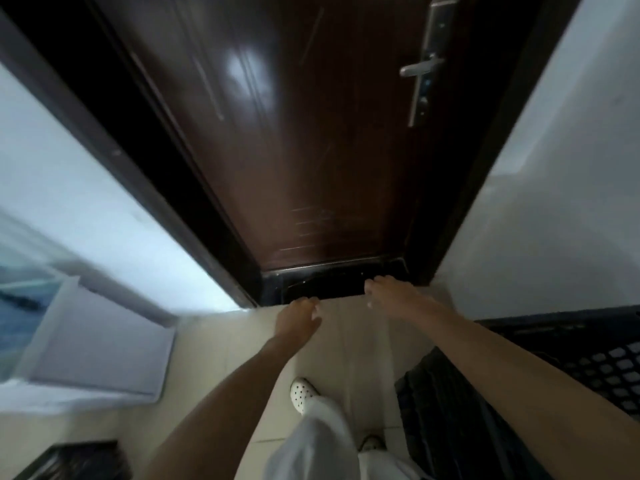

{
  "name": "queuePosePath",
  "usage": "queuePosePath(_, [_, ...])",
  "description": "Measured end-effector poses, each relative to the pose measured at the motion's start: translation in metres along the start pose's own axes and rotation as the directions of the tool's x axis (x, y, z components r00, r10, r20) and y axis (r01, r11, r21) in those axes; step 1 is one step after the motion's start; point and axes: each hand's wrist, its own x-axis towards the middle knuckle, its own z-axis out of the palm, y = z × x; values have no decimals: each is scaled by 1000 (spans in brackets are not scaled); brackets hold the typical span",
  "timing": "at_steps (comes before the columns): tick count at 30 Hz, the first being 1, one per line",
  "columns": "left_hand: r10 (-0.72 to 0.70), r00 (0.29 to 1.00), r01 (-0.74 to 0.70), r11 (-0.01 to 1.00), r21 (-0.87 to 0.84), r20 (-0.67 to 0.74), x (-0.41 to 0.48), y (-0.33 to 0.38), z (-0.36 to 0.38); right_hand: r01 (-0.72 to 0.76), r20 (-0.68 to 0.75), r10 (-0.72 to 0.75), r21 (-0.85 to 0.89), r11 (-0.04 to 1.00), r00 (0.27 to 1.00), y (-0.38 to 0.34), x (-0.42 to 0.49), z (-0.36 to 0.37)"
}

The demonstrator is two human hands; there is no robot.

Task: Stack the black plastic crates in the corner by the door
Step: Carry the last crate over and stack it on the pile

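Observation:
A black plastic crate (602, 362) with a lattice wall stands at the right, in the corner between the white wall and the door. A second dark crate (446, 407) sits lower, partly hidden under my right forearm. Both arms reach forward over the floor. My left hand (299, 317) hangs with loosely curled fingers and holds nothing. My right hand (391, 294) is stretched out flat, fingers straight, empty, near the door's threshold. The picture is blurred by motion.
A dark brown door (294, 133) with a silver handle (420, 67) is straight ahead, its black threshold (329, 282) at floor level. White walls stand on both sides. A white cabinet (104, 344) is at left. A dark object (79, 460) lies at bottom left. My white shoe (303, 393) is on the beige floor.

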Motion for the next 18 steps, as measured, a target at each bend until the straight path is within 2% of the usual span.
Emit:
queuePosePath(8, [-293, 938, 297, 955, -6, -188, -99, -104, -10, 303, 2, -304, -87, 949, 953, -139, 25, 8])
queuePosePath(12, [-421, 871, 427, 904, -31, -255, -155, -146, -11, 413, 21, -415, -148, 899, 910, -213, 32, 24])
queuePosePath(18, [-611, 744, 593, 790, -152, -273, -268, -223, 0, 607, 109, -599, -212, 766, 793, -342, 17, 71])
